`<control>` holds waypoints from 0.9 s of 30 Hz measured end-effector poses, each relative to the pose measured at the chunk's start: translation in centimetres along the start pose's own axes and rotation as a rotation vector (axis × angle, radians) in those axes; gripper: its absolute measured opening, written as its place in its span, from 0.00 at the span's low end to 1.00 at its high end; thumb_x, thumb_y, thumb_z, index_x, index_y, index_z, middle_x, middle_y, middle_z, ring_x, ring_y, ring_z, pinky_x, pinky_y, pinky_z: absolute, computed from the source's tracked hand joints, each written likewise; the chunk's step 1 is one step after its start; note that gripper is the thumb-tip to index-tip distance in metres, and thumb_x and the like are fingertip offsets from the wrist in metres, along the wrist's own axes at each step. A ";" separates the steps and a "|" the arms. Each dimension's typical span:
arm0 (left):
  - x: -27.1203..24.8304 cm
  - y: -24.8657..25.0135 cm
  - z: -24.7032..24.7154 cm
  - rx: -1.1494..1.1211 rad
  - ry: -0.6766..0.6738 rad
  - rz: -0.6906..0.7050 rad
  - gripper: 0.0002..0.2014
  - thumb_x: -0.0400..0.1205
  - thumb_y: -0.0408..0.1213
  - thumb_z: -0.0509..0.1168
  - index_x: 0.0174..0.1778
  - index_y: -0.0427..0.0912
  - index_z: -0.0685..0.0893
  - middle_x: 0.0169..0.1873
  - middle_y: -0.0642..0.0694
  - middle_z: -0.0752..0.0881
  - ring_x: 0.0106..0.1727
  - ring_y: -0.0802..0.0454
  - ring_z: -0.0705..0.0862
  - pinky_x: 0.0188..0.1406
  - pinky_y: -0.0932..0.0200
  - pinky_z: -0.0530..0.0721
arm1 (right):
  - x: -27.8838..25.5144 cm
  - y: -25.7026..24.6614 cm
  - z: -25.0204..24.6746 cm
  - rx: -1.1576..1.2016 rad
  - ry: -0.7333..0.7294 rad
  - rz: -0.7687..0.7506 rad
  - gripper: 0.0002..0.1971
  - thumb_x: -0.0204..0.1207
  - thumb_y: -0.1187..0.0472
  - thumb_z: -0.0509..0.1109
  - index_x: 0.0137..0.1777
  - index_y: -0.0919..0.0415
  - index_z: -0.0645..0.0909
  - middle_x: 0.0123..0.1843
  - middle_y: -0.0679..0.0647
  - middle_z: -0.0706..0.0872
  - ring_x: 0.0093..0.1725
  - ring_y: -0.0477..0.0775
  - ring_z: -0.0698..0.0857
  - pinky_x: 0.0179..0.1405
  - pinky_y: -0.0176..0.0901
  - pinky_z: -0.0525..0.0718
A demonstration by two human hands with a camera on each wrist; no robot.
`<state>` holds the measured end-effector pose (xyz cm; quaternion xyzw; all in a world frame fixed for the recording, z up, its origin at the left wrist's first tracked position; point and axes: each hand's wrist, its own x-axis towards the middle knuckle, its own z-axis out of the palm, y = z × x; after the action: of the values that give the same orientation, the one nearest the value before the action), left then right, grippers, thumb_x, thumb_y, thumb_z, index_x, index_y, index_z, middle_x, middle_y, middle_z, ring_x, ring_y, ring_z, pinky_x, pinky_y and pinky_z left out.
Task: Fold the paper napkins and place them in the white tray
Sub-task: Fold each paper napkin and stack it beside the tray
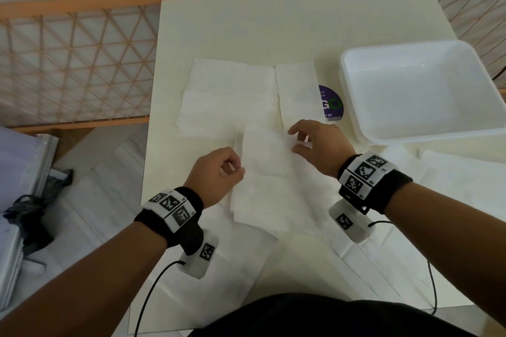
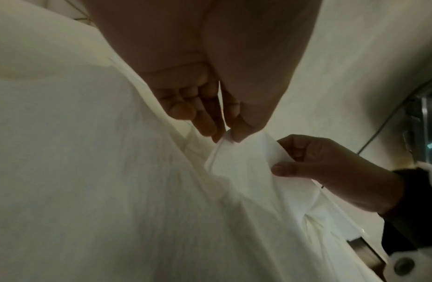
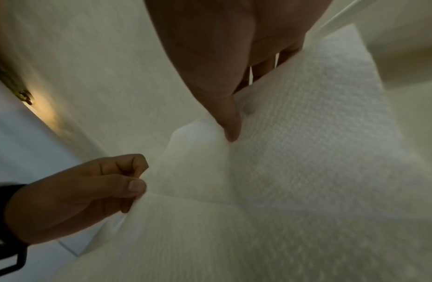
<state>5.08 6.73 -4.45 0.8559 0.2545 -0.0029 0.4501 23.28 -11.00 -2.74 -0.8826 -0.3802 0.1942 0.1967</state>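
Setting: white bench beside a lattice railing
Risk: thin paper tearing or creasing crooked under uneven pull
Napkin: white, embossed, half-folded, near centre
Left hand: pinching left edge
Right hand: pinching right edge
White tray: far right, nothing inside

Purple sticker: left part hidden under napkin, lettering cut. White tray: right rim cut by frame edge.
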 end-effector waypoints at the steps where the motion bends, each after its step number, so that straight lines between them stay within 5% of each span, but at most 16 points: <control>1: 0.0 0.0 0.0 -0.041 -0.004 -0.033 0.07 0.77 0.35 0.71 0.37 0.45 0.79 0.31 0.52 0.82 0.31 0.61 0.77 0.32 0.77 0.73 | -0.2 -0.1 -0.2 0.026 0.007 -0.003 0.13 0.75 0.57 0.72 0.59 0.50 0.80 0.46 0.42 0.82 0.45 0.49 0.83 0.59 0.52 0.78; 5: 0.2 -0.4 0.2 -0.124 0.009 -0.133 0.07 0.77 0.35 0.72 0.42 0.45 0.78 0.32 0.49 0.85 0.29 0.63 0.78 0.34 0.75 0.75 | -0.7 -0.1 -1.1 0.059 0.079 -0.047 0.08 0.76 0.55 0.71 0.54 0.52 0.84 0.48 0.45 0.89 0.48 0.51 0.86 0.52 0.47 0.81; 9: 0.7 -0.9 0.4 -0.126 -0.054 -0.210 0.10 0.78 0.39 0.72 0.50 0.47 0.79 0.39 0.47 0.89 0.37 0.56 0.84 0.43 0.62 0.80 | -1.1 0.0 -0.9 0.031 0.127 -0.111 0.06 0.77 0.54 0.70 0.49 0.53 0.86 0.48 0.48 0.90 0.47 0.53 0.86 0.51 0.53 0.83; 12: 0.6 -0.8 0.4 -0.041 -0.030 -0.190 0.09 0.77 0.39 0.73 0.50 0.47 0.81 0.40 0.51 0.84 0.37 0.61 0.80 0.40 0.73 0.76 | -2.0 -0.4 -0.8 0.014 0.163 -0.218 0.03 0.75 0.56 0.72 0.45 0.52 0.86 0.51 0.48 0.88 0.48 0.53 0.84 0.51 0.55 0.82; 17: 0.3 -0.9 -1.2 0.034 0.068 -0.090 0.11 0.79 0.30 0.67 0.56 0.46 0.82 0.54 0.48 0.82 0.49 0.52 0.82 0.51 0.62 0.78 | -5.3 -1.3 -0.4 -0.067 0.009 -0.410 0.02 0.71 0.57 0.75 0.40 0.51 0.85 0.48 0.45 0.88 0.44 0.50 0.83 0.47 0.46 0.77; 21: -0.5 0.1 -1.3 0.046 0.120 0.040 0.06 0.82 0.34 0.65 0.53 0.45 0.84 0.51 0.52 0.84 0.50 0.58 0.82 0.49 0.67 0.77 | -7.6 -0.9 1.5 -0.086 -0.147 -0.406 0.02 0.70 0.55 0.76 0.41 0.51 0.85 0.49 0.45 0.88 0.46 0.53 0.85 0.50 0.51 0.79; 23: -1.1 0.7 -0.8 0.079 0.059 0.146 0.08 0.83 0.37 0.65 0.56 0.46 0.86 0.52 0.54 0.85 0.54 0.60 0.81 0.52 0.72 0.76 | -8.2 -0.5 2.5 -0.095 -0.222 -0.385 0.03 0.72 0.53 0.74 0.43 0.50 0.87 0.53 0.45 0.89 0.50 0.53 0.86 0.54 0.51 0.78; 27: -2.1 0.7 1.0 0.237 -0.144 0.315 0.15 0.84 0.41 0.62 0.67 0.45 0.83 0.67 0.50 0.82 0.70 0.54 0.77 0.70 0.64 0.69 | -9.0 0.2 3.5 -0.089 -0.238 -0.392 0.08 0.75 0.48 0.69 0.46 0.47 0.88 0.56 0.43 0.88 0.54 0.52 0.85 0.56 0.48 0.76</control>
<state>3.78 4.72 -4.05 0.9297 0.0826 -0.0238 0.3582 15.95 -17.17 -4.04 -0.7704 -0.5733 0.2382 0.1454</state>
